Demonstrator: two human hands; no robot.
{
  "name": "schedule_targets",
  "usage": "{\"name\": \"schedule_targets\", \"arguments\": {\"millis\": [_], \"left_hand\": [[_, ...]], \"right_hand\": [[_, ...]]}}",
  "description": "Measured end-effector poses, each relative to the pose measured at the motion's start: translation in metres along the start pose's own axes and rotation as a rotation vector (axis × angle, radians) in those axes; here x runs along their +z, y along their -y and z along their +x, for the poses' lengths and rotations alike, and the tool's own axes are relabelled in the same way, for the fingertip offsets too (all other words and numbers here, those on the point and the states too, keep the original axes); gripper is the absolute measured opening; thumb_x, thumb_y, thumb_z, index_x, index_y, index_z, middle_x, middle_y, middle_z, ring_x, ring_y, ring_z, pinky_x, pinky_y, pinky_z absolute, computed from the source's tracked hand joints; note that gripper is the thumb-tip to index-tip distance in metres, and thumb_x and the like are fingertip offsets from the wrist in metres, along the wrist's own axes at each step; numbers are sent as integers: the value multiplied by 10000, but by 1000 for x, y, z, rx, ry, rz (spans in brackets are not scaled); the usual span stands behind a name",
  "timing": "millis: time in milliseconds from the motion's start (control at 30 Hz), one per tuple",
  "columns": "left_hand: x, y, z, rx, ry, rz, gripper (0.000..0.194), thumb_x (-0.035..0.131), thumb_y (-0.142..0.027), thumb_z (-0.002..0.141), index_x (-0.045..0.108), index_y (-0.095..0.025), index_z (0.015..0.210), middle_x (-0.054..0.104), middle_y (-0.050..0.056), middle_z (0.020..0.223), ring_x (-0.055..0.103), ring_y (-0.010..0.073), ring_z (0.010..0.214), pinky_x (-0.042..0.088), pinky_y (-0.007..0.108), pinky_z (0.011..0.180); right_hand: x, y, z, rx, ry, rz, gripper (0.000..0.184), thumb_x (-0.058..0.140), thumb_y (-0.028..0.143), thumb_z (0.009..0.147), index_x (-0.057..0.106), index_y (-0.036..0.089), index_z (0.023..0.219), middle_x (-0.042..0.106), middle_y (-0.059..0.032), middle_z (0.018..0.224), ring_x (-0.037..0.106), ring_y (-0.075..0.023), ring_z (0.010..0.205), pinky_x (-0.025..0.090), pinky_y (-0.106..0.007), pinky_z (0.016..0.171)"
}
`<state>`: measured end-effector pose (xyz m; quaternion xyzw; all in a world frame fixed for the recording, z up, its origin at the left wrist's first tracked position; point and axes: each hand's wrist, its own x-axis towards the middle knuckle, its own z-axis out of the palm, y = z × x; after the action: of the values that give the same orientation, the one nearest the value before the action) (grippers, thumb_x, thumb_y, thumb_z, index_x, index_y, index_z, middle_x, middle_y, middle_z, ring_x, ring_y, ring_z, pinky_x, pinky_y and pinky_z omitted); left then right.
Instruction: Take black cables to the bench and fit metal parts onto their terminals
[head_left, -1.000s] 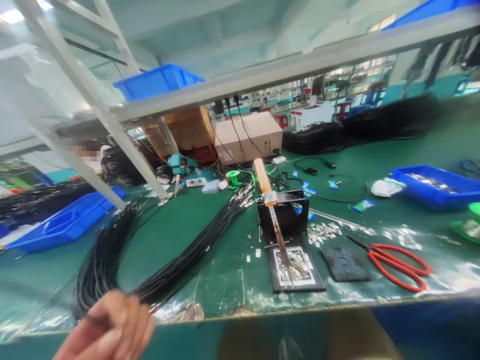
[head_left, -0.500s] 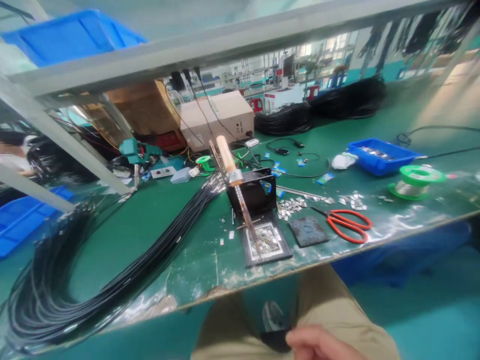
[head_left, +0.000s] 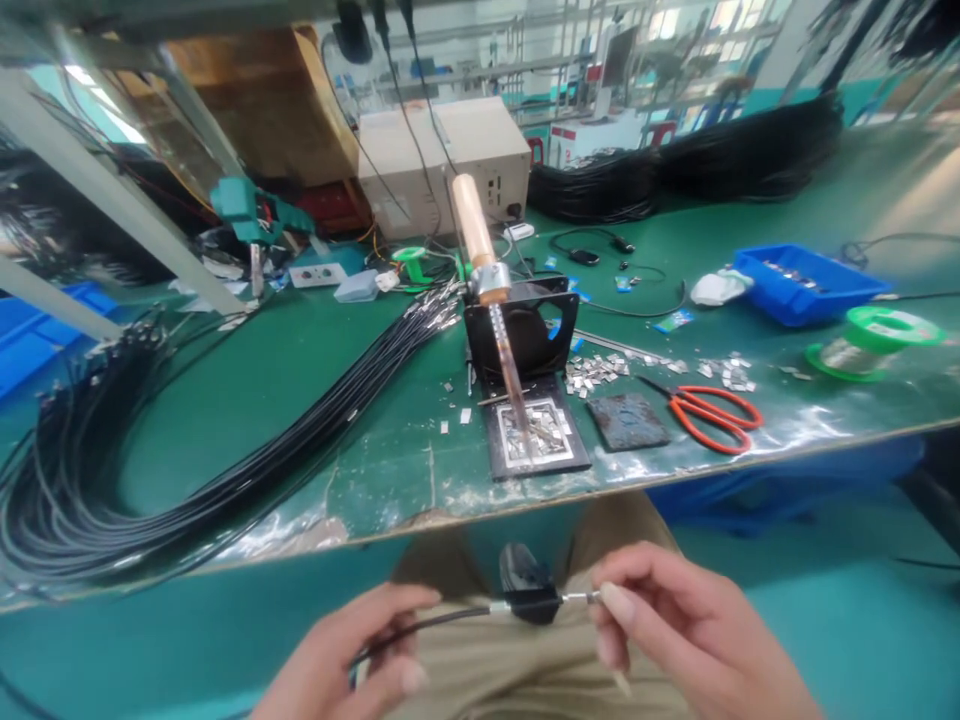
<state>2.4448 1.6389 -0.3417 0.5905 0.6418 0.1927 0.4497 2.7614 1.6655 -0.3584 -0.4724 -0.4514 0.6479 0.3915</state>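
Note:
Above my lap, my left hand [head_left: 367, 650] is closed around a black cable [head_left: 450, 618]. The cable runs rightward and shows light, bare-looking sections near its end. My right hand [head_left: 690, 635] pinches that end between thumb and fingers; a small silvery bit shows at the fingertips, too small to name surely. Beyond the hands, a soldering iron [head_left: 475, 225] with a wooden handle rests tilted on a black stand [head_left: 555, 335], its tip down over a dark plate [head_left: 499, 455] that holds small metal pieces [head_left: 532, 430].
Orange-handled scissors [head_left: 716, 420] and a dark square pad [head_left: 628, 422] lie near the table edge. To their right are a green solder spool [head_left: 862, 345] and a blue bin [head_left: 810, 290]. A thick bundle of black cables [head_left: 300, 470] curves along the left.
My left hand has come into view with the black cable. My right hand has risen and now pinches the cable's end. The view has tilted down, so the table sits higher.

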Motion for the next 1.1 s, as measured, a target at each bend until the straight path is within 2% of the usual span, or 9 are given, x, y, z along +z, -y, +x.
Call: {"name": "schedule_targets", "arguments": {"millis": [67, 167, 233, 300, 467, 667, 800, 933, 1100], "left_hand": [[15, -24, 2, 34, 69, -36, 461, 790, -462, 824, 760, -441, 1284, 800, 35, 1235, 720, 350, 1072, 554, 443, 981], [40, -64, 13, 124, 141, -38, 389, 739, -394, 898, 759, -355, 1284, 796, 64, 1207, 716, 307, 982, 571, 384, 873], [52, -83, 23, 186, 195, -33, 191, 666, -343, 977, 802, -305, 1105, 806, 40, 1046, 711, 258, 916, 546, 343, 859], [60, -92, 31, 236, 220, -23, 208, 613, -290, 1016, 788, -265, 906, 768, 6, 865, 676, 212, 803, 516, 307, 818], [53, -88, 35, 233, 228, 47, 230, 584, -267, 1038, 724, -218, 862, 691, -9, 808, 620, 176, 762, 454, 271, 739], [25, -85, 28, 153, 297, 126, 173, 606, -339, 1032, 748, -248, 995, 733, -5, 937, 649, 192, 853, 444, 263, 746], [27, -92, 34, 168, 397, 18, 286, 528, -362, 1074, 772, -237, 993, 733, -12, 891, 640, 182, 826, 437, 268, 754], [39, -97, 38, 111, 336, -55, 360, 545, -322, 1056, 720, -197, 767, 634, -42, 719, 563, 153, 722, 400, 258, 691], [45, -95, 35, 202, 209, -80, 260, 623, -274, 1010, 810, -210, 841, 730, -21, 767, 585, 162, 746, 405, 275, 752]], "right_hand": [[2, 0, 0, 19, 69, -33, 381, 717, 596, 957, 706, 219, 903, 744, -10, 680, 713, -142, 645, 583, -244, 649], [9, 3, 0, 39, 107, -61, 390, 721, 605, 949, 700, 221, 886, 723, -5, 686, 719, -144, 625, 594, -247, 626], [15, 8, -1, 63, 60, -44, 431, 741, 644, 912, 696, 218, 863, 696, 7, 667, 708, -136, 597, 585, -242, 604], [20, 13, -2, 84, 21, -27, 468, 757, 672, 879, 689, 211, 836, 673, 18, 644, 695, -127, 571, 573, -234, 584], [12, 11, -2, 77, -52, -49, 433, 743, 617, 915, 664, 209, 794, 662, 22, 621, 662, -121, 529, 554, -221, 540], [-7, 2, 3, -78, 66, -113, 305, 635, 469, 1039, 672, 238, 843, 721, 11, 617, 682, -121, 531, 564, -184, 550], [-4, 4, 4, -142, 70, -226, 237, 609, 420, 1059, 688, 268, 896, 745, 30, 664, 713, -108, 579, 577, -150, 590], [-3, 11, 5, -285, 65, -323, 188, 618, 347, 1052, 711, 289, 900, 738, 44, 672, 719, -97, 593, 571, -116, 586], [-3, 17, 1, -290, 6, -368, 108, 641, 319, 1029, 736, 306, 981, 768, 31, 806, 749, -109, 660, 600, -137, 627]]}}
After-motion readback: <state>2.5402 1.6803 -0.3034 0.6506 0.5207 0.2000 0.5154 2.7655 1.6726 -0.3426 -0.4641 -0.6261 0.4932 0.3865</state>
